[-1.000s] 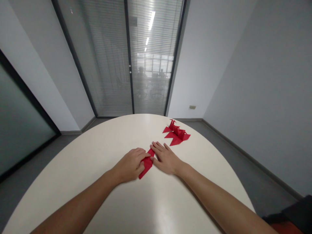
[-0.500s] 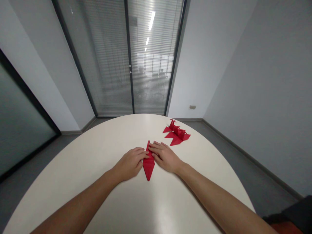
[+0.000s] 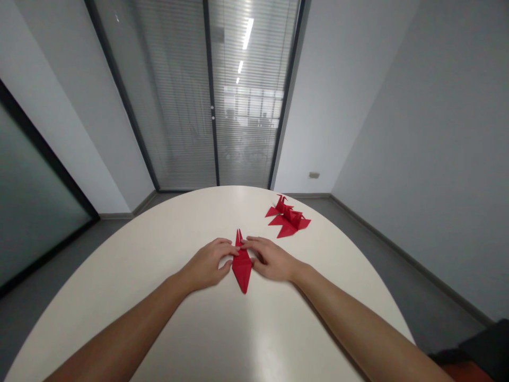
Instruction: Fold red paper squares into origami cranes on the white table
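A red folded paper piece (image 3: 242, 269) lies flat on the white table in front of me, a long diamond with two narrow points at its far end and a blunt tip towards me. From the left, my left hand (image 3: 210, 262) rests its fingertips on the paper's upper left side, the thumb apart at the left edge. Opposite it, my right hand (image 3: 272, 259) touches the upper right side with outstretched fingers, its thumb by the right edge. Neither hand closes round the paper. Some of the paper's upper part is hidden under the fingers.
Several red origami cranes (image 3: 289, 218) stand close together at the far right of the round white table (image 3: 167, 228). Beyond the table are a glass partition with blinds (image 3: 246, 148) and grey walls. Something dark and red (image 3: 477, 350) shows at the lower right.
The folded paper has turned slightly, its far points shifting left and its near tip right. My fingers have moved a little, and thumbs and fingers are wider apart. The cranes have not moved.
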`<state>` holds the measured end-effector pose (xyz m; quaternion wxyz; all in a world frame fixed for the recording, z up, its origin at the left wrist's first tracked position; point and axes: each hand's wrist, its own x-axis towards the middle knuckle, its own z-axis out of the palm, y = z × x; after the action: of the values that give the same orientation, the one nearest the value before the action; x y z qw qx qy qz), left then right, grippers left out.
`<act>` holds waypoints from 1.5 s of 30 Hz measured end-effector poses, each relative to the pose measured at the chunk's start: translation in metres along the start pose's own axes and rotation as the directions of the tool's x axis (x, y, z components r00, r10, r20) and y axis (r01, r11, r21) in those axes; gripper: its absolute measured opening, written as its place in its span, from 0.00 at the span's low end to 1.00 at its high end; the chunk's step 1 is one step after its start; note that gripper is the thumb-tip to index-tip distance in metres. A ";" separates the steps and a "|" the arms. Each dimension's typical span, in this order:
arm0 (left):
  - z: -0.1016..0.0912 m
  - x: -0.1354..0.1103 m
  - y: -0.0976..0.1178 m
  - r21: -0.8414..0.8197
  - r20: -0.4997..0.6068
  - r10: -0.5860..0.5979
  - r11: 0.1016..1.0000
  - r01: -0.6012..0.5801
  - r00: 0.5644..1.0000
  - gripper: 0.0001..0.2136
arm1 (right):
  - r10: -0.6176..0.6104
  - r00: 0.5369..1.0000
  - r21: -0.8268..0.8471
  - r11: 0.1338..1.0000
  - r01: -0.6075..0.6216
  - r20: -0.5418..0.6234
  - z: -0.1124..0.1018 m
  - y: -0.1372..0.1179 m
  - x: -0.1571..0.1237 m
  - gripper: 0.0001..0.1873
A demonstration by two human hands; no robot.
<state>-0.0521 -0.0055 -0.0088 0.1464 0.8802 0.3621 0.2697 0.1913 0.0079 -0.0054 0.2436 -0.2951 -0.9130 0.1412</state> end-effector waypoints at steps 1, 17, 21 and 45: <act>0.000 0.000 0.000 -0.006 0.000 0.001 1.000 -0.001 1.000 0.16 | 0.004 1.000 0.001 1.000 -0.004 -0.002 0.000 0.000 0.000 0.27; 0.002 0.001 0.001 -0.018 -0.046 -0.060 0.998 0.059 0.997 0.10 | 0.063 0.997 -0.008 0.998 -0.063 -0.052 0.001 -0.003 0.002 0.07; 0.007 0.003 -0.001 -0.025 -0.078 -0.139 0.990 0.137 0.987 0.09 | 0.067 0.997 -0.002 0.998 -0.067 -0.035 -0.002 -0.007 0.003 0.08; 0.022 0.014 0.006 -0.166 -0.173 -0.362 0.927 0.336 0.916 0.13 | 0.201 0.965 -0.017 0.978 -0.207 -0.171 0.008 -0.008 0.008 0.09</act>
<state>-0.0276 -0.0010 -0.0191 0.2132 0.7579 0.5078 0.3497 0.1775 0.0057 -0.0061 0.2987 -0.4025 -0.8564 0.1241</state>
